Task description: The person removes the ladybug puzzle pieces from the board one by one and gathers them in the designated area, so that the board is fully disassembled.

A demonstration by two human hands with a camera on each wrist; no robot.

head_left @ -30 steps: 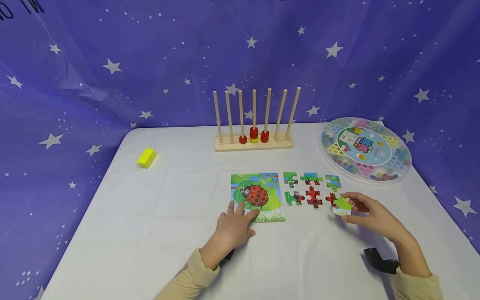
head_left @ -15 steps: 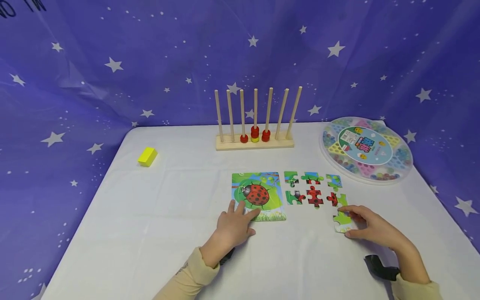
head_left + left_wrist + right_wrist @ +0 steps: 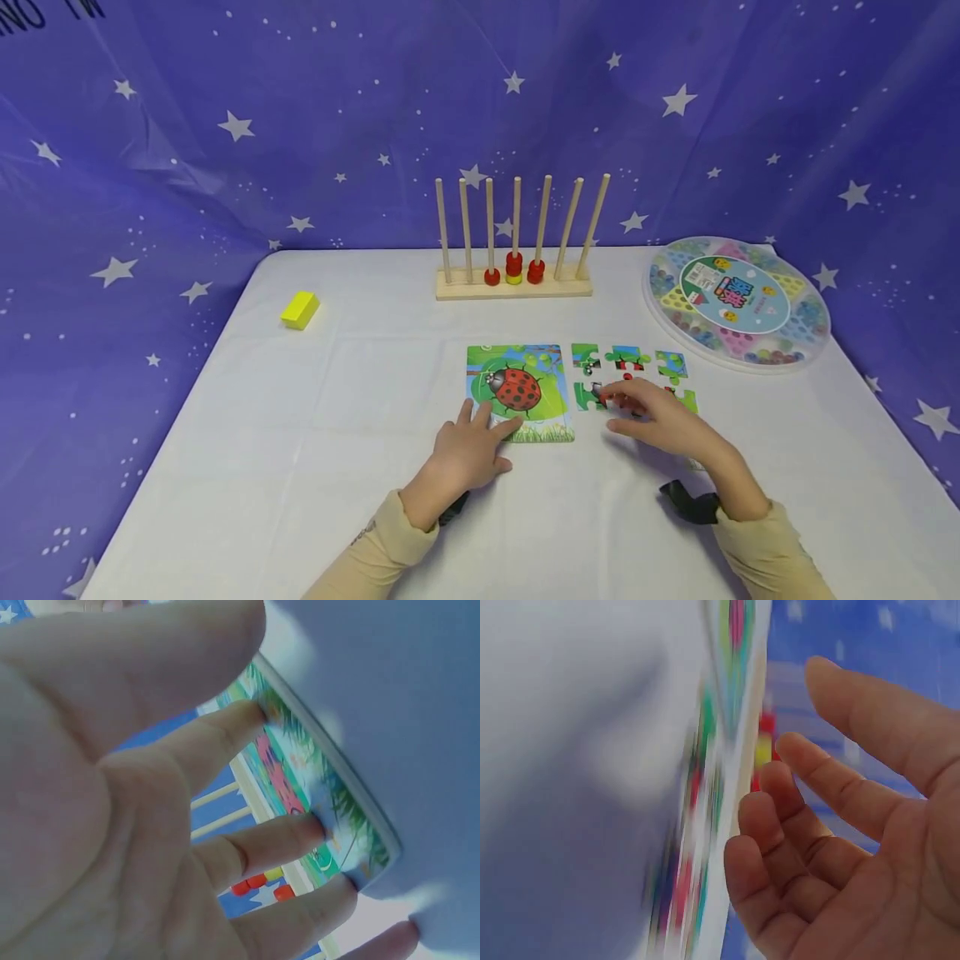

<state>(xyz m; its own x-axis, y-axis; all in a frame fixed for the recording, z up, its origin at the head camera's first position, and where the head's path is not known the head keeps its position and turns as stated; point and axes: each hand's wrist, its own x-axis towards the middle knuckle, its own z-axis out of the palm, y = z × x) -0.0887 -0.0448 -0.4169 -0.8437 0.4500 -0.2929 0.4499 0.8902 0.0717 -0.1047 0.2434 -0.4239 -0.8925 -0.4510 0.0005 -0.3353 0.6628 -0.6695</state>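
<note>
My left hand (image 3: 467, 454) rests with spread fingers on the lower edge of a square ladybug picture board (image 3: 551, 400). In the left wrist view its fingertips press on the board's printed grass strip (image 3: 352, 817). My right hand (image 3: 663, 421) hovers over loose jigsaw pieces to the right of the board, fingers loosely bent and holding nothing. Ladybug jigsaw pieces (image 3: 585, 358) lie in rows there, with small gaps between them. Beneath the right hand, the middle red piece is partly covered, and the lowest green piece at the right is mostly hidden by the wrist. The right wrist view is blurred.
A wooden peg rack (image 3: 513, 288) with red and yellow beads stands at the back. Right of it lies a round clear-lidded game box (image 3: 738, 304) with coloured marbles. A yellow block (image 3: 300, 310) sits at the far left. Behind the table hangs a purple starry cloth (image 3: 360, 100).
My right hand set a green jigsaw piece down at the right end, moved it toward the person, let go and shifted left over the middle pieces. The left hand stayed on the board.
</note>
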